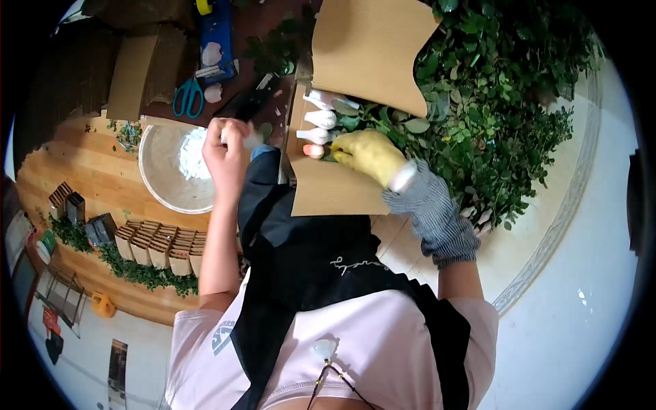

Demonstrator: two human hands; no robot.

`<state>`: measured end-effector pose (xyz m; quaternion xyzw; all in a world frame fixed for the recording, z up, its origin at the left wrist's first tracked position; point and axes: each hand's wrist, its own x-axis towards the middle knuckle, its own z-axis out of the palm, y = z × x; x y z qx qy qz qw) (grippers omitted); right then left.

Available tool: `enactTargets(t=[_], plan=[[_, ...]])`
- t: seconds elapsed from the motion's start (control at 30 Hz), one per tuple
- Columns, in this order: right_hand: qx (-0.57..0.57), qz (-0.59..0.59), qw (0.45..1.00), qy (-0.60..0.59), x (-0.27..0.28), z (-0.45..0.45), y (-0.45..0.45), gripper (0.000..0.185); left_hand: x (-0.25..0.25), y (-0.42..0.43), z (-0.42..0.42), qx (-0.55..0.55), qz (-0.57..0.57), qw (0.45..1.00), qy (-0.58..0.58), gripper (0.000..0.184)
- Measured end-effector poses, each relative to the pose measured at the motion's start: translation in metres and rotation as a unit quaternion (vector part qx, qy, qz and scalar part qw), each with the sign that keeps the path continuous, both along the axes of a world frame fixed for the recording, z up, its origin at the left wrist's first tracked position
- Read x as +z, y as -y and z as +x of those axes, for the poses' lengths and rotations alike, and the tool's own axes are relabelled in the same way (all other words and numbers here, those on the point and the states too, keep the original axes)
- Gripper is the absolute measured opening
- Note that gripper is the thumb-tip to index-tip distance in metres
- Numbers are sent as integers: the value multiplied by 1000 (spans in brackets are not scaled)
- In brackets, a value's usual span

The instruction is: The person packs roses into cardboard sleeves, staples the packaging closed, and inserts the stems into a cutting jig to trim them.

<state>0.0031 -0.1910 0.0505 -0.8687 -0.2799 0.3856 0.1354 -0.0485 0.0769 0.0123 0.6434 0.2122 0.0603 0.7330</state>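
Observation:
My left hand (pixel 229 140), bare, is closed in a fist beside the table edge; a blurred whitish thing shows next to it, and what the fingers hold is hidden. My right hand (pixel 370 154) wears a yellow glove, with a striped grey oversleeve on the forearm. Its fingers are closed around the stem just behind a pinkish-orange rose (pixel 313 150). Above this rose lie several rose heads in white sleeves (pixel 320 119), in a row on a corrugated cardboard sheet (pixel 338 188). Their leafy stems run off to the right. The sheet's upper flap (pixel 372 48) stands over them.
Left of my left hand, a round bowl (pixel 152 167) holds white sleeves. Teal scissors (pixel 188 98), a black tool (pixel 256 96) and loose petals lie on the dark table. A big heap of leafy stems (pixel 492 102) fills the right. Cardboard-wrapped bundles (pixel 160 246) stand on the wooden floor.

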Motion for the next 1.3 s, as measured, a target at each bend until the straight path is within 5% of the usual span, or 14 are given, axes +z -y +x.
enactTargets(t=[0.03, 0.07, 0.2, 0.33, 0.4, 0.5, 0.57, 0.7, 0.83, 0.93, 1.0, 1.03, 1.13, 1.3], plan=[[-66, -7, 997, -35, 13, 9, -6, 29, 9, 0, 4, -86, 162, 972, -149, 20], [-46, -30, 998, 30, 19, 12, -10, 32, -11, 6, 6, -140, 259, 950, -100, 26], [22, -161, 986, 38, -13, 13, -17, 29, -19, 43, 18, -369, 315, 874, -16, 25], [106, -232, 966, 29, -20, 15, -23, 20, -25, 41, 7, -293, 166, 941, 30, 15], [99, -253, 961, 56, -30, 12, -21, 20, -28, 22, 6, -124, 39, 991, -42, 14], [51, -199, 978, 48, -16, 11, -21, 20, -15, -2, 18, -190, 171, 964, -72, 23], [58, -200, 977, 43, -15, 14, -21, 20, -19, 20, 17, -327, 355, 876, -2, 31], [56, -203, 975, 64, -37, 2, -13, 20, -21, 43, 16, -388, 154, 907, 51, 20], [80, -196, 976, 60, -46, 1, -5, 24, -24, -4, 8, -197, 82, 977, -10, 16], [-56, 30, 994, 87, -7, 3, 0, 25, -7, -13, 13, -157, 197, 959, 130, 15], [-94, 56, 982, 156, 24, 6, -15, 24, -17, -4, 5, -249, 37, 968, -12, 14], [-80, -23, 985, 153, 32, 13, -23, 26, -14, 5, 6, -269, 85, 953, -109, 16], [-29, -142, 971, 190, -28, 13, -10, 29, -16, 44, 25, -316, 347, 882, -46, 35], [-41, -136, 979, 145, -21, 21, -9, 32, -26, 71, 35, -285, 388, 876, 24, 31]])
